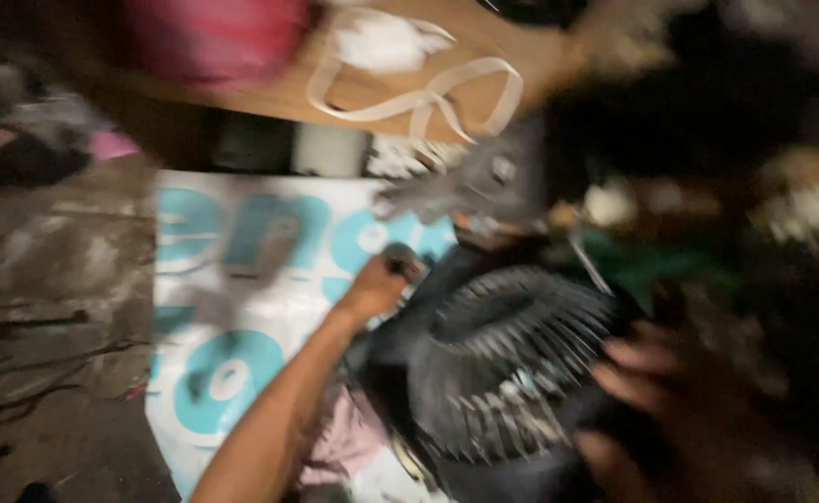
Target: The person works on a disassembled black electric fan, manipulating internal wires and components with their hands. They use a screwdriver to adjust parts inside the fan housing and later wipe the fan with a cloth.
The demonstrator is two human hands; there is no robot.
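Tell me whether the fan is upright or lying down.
Lying tipped: the fan has its grille facing up toward the camera, left hand at its edge, right hand on its side.

Motion blur smears everything. Right of the black fan grille [512, 363], the right hand [647, 391] is a dim blur; its grip is unreadable, and dark clutter beyond stays indistinct.

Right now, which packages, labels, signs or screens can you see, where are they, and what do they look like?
Printed sheet: lies flat on the floor left of the dark fan housing; white, rectangular, large teal lettering, blurred.
Left hand: above its right edge, gripping a small dark object.
Right hand: on the housing's right side.
No screens or packages discernible.
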